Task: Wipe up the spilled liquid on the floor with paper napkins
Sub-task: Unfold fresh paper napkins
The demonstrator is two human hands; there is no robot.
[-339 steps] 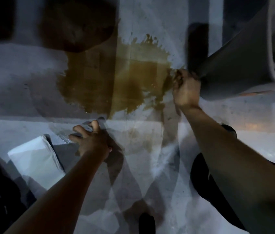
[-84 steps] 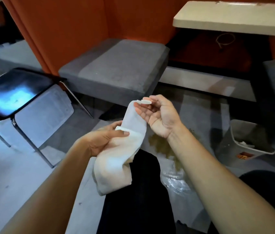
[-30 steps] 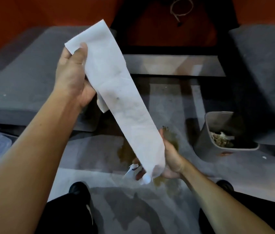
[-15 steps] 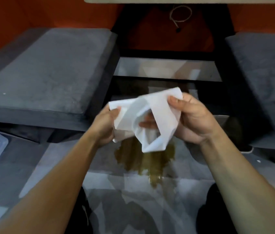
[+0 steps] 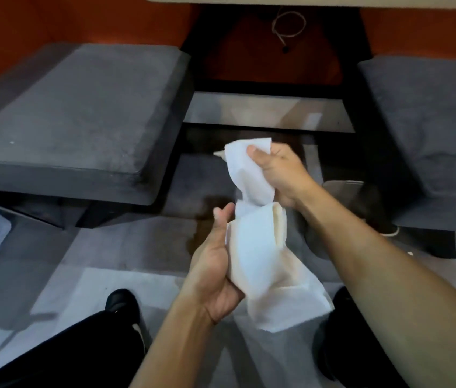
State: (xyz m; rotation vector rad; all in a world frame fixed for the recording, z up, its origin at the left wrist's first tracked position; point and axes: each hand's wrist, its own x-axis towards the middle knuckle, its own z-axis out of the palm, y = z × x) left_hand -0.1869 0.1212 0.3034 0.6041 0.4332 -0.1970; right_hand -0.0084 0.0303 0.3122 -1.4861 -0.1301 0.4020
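Nearest, lower left: a leg in dark trousers (image 5: 81,354) with a black shoe (image 5: 121,303) planted on the grey floor (image 5: 86,275); a second black shoe (image 5: 333,340) at lower right, partly behind the right forearm.

Mid-frame, held in the air above the floor: the paper napkins (image 5: 260,247), a white bundle of folded sheets, twisted narrow in the middle, its lower end hanging loose and opening out near the left wrist; a faint cream tint shows on the inner folds.

Left hand (image 5: 215,278): palm turned up beneath the lower half of the bundle; fingers curled round it from behind, largely hidden by the paper; thumb raised at the near edge of the paper.

Right hand (image 5: 280,175): farther and higher; grips the upper end of the napkins, thumb pressed on the front of the sheet, the other fingers folded behind it.

Floor beyond the hands: the spilled liquid (image 5: 201,219), a brownish patch seen to the left of the bundle, the rest covered by napkins and arms; a pale waste bin (image 5: 344,191) just behind the right forearm, only part of its rim visible.

Far: a grey cushioned seat (image 5: 81,116) at left; another grey seat (image 5: 428,121) at right; the dark frame of a table (image 5: 355,88) between them; an orange wall (image 5: 53,21) behind; a looped pale cord (image 5: 288,26) hanging under the tabletop.
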